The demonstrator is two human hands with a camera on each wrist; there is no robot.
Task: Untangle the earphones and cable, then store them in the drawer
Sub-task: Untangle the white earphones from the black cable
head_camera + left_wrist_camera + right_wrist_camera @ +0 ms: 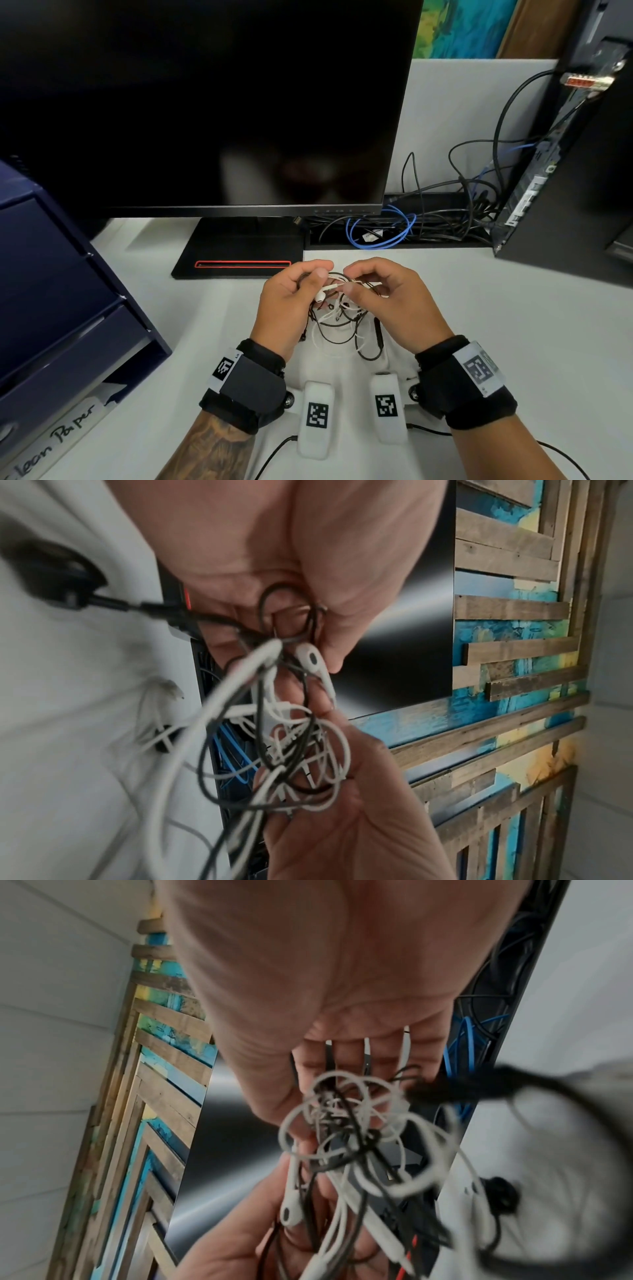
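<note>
A tangle of white earphones and thin black cable (337, 313) hangs between both hands just above the white desk. My left hand (320, 274) pinches a black cable loop (291, 610) at the top of the tangle. One white earbud (322, 295) sticks out by its thumb, the same earbud (313, 658) showing in the left wrist view. My right hand (351, 281) pinches the white and black knot (349, 1123) from the other side. Loose loops trail down onto the desk. A dark blue drawer unit (61, 274) stands at the left, its drawers closed.
A black monitor (205, 102) on a black stand (239, 253) rises right behind the hands. A computer tower (565, 188) stands at the right, with black and blue cables (383, 229) lying in a tray behind. A labelled paper slot (51, 442) sits under the drawers.
</note>
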